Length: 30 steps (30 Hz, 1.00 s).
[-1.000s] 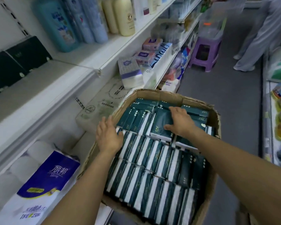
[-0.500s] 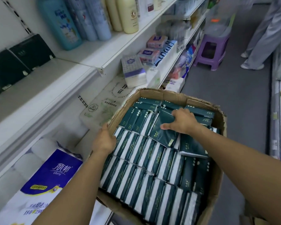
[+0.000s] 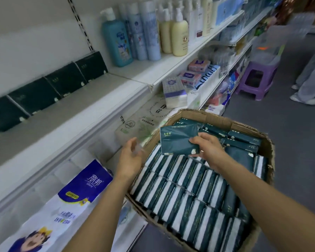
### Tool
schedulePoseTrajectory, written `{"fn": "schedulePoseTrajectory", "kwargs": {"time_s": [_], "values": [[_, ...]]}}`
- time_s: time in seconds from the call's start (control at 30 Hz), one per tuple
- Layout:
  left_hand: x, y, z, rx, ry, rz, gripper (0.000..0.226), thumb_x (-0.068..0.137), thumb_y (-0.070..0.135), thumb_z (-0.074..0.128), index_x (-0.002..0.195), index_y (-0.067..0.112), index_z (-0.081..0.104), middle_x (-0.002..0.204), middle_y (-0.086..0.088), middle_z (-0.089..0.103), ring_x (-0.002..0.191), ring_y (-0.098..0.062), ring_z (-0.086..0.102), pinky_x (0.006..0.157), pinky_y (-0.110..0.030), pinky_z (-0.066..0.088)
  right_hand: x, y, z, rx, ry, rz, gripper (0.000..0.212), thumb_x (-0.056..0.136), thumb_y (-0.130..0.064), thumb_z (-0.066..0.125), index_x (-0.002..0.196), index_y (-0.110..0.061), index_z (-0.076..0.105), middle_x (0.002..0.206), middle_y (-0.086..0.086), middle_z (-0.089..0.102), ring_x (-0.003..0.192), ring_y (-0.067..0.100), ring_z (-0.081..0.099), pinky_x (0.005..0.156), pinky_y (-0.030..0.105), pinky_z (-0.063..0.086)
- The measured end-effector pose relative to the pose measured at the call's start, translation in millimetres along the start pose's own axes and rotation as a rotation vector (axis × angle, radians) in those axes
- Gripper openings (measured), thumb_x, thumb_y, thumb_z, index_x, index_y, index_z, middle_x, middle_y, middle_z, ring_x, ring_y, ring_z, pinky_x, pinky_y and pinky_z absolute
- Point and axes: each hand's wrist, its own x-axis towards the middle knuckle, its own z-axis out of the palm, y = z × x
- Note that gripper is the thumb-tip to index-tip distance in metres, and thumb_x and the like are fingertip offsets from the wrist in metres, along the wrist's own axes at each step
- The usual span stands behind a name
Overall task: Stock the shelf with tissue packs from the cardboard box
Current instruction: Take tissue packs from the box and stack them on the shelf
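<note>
A cardboard box (image 3: 216, 118) rests on the lower shelf edge, packed with several dark green tissue packs (image 3: 189, 190) standing in rows. My right hand (image 3: 208, 148) pinches one green tissue pack (image 3: 178, 140) by its right end and holds it above the box's far left corner. My left hand (image 3: 131, 158) hovers at the box's left edge with fingers spread and relaxed, holding nothing. On the middle shelf (image 3: 65, 110) at the left, a row of the same dark green packs (image 3: 62, 84) stands against the back wall.
Bottles of lotion and shampoo (image 3: 142, 33) stand right of the green row. A purple-and-white toilet roll bag (image 3: 71, 195) lies below. Boxed tissues (image 3: 175, 91) sit further along. In the aisle stand a purple stool (image 3: 256, 79) and a person's legs (image 3: 309, 79).
My right hand has lifted one green pack out of the box and up to the left. My left hand has come off the box edge and opened. The view has tilted up toward the shelf.
</note>
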Motion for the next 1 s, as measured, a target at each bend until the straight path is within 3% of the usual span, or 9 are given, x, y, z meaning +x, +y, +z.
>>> {"fn": "schedulePoseTrajectory", "kwargs": {"time_s": [0.13, 0.27, 0.33, 0.43, 0.53, 0.63, 0.83, 0.9, 1.0], "values": [[-23.7, 0.1, -44.3, -0.099, 0.068, 0.069, 0.038, 0.094, 0.019, 0.059, 0.131, 0.022, 0.054, 0.125, 0.008, 0.059, 0.115, -0.009, 0.056, 0.100, -0.024, 0.041, -20.2, -11.2, 37.0, -0.004, -0.076, -0.068, 0.021, 0.088, -0.013, 0.066, 0.108, -0.008, 0.067, 0.103, 0.009, 0.072, 0.092, 0.021, 0.068, 0.070, 0.029, 0.054], [-47.0, -0.9, -99.2, -0.128, 0.115, 0.151, 0.027, 0.094, 0.016, 0.058, 0.117, 0.031, 0.056, 0.110, 0.018, 0.062, 0.100, 0.007, 0.057, 0.083, -0.003, 0.040, -34.6, -22.7, 84.1, -0.012, -0.131, -0.117, 0.023, 0.083, -0.019, 0.072, 0.105, -0.015, 0.071, 0.106, 0.008, 0.073, 0.102, 0.033, 0.065, 0.091, 0.048, 0.048], [-57.5, -5.3, -130.4, -0.145, 0.173, 0.181, 0.027, 0.095, 0.014, 0.058, 0.116, 0.030, 0.056, 0.108, 0.018, 0.062, 0.095, 0.012, 0.056, 0.077, 0.001, 0.039, -43.6, -31.0, 114.2, 0.050, -0.186, -0.140, 0.021, 0.085, -0.012, 0.070, 0.105, -0.010, 0.070, 0.107, 0.012, 0.072, 0.092, 0.029, 0.066, 0.081, 0.039, 0.049], [-74.9, -13.3, -176.7, -0.171, 0.279, 0.207, 0.027, 0.094, 0.014, 0.057, 0.118, 0.028, 0.058, 0.108, 0.015, 0.065, 0.095, 0.008, 0.059, 0.082, -0.004, 0.043, -58.2, -43.9, 164.7, 0.114, -0.251, -0.182, 0.020, 0.085, -0.010, 0.069, 0.104, -0.006, 0.066, 0.100, 0.009, 0.073, 0.089, 0.027, 0.062, 0.076, 0.036, 0.043], [-91.3, -25.7, -220.2, -0.183, 0.379, 0.214, 0.028, 0.095, 0.014, 0.057, 0.120, 0.026, 0.058, 0.107, 0.014, 0.065, 0.092, 0.009, 0.058, 0.076, -0.002, 0.043, -74.3, -54.4, 219.4, 0.138, -0.305, -0.241, 0.032, 0.077, -0.016, 0.077, 0.104, -0.011, 0.061, 0.096, 0.004, 0.073, 0.084, 0.022, 0.067, 0.065, 0.029, 0.049], [-106.8, -41.4, -261.7, -0.172, 0.493, 0.210, 0.028, 0.094, 0.012, 0.057, 0.119, 0.026, 0.058, 0.106, 0.015, 0.064, 0.094, 0.008, 0.058, 0.075, -0.002, 0.043, -91.0, -61.6, 272.6, 0.106, -0.396, -0.282, 0.027, 0.084, -0.008, 0.071, 0.107, -0.010, 0.058, 0.092, 0.004, 0.072, 0.073, 0.012, 0.069, 0.055, 0.020, 0.051], [-129.6, -96.6, -349.4, -0.010, 0.693, 0.151, 0.032, 0.093, 0.012, 0.057, 0.123, 0.022, 0.056, 0.122, 0.006, 0.060, 0.113, -0.011, 0.056, 0.102, -0.032, 0.043, -116.1, -62.5, 376.6, -0.151, -0.496, -0.429, 0.030, 0.082, -0.011, 0.075, 0.108, -0.010, 0.061, 0.095, 0.002, 0.069, 0.079, 0.011, 0.064, 0.056, 0.016, 0.050], [-130.9, -113.9, -377.2, 0.086, 0.751, 0.109, 0.039, 0.092, 0.010, 0.057, 0.130, 0.020, 0.053, 0.131, -0.001, 0.055, 0.119, -0.016, 0.052, 0.104, -0.032, 0.040, -120.7, -62.4, 402.9, -0.261, -0.581, -0.449, 0.030, 0.083, -0.014, 0.075, 0.108, -0.012, 0.060, 0.096, 0.001, 0.067, 0.080, 0.009, 0.062, 0.059, 0.015, 0.049], [-130.2, -144.0, -425.8, 0.239, 0.829, -0.003, 0.051, 0.090, 0.008, 0.059, 0.138, 0.019, 0.048, 0.141, -0.008, 0.049, 0.125, -0.027, 0.049, 0.106, -0.035, 0.039, -122.8, -55.9, 451.8, -0.449, -0.656, -0.489, 0.034, 0.081, -0.016, 0.077, 0.109, -0.014, 0.057, 0.100, -0.003, 0.064, 0.090, 0.012, 0.062, 0.075, 0.021, 0.049]]}}
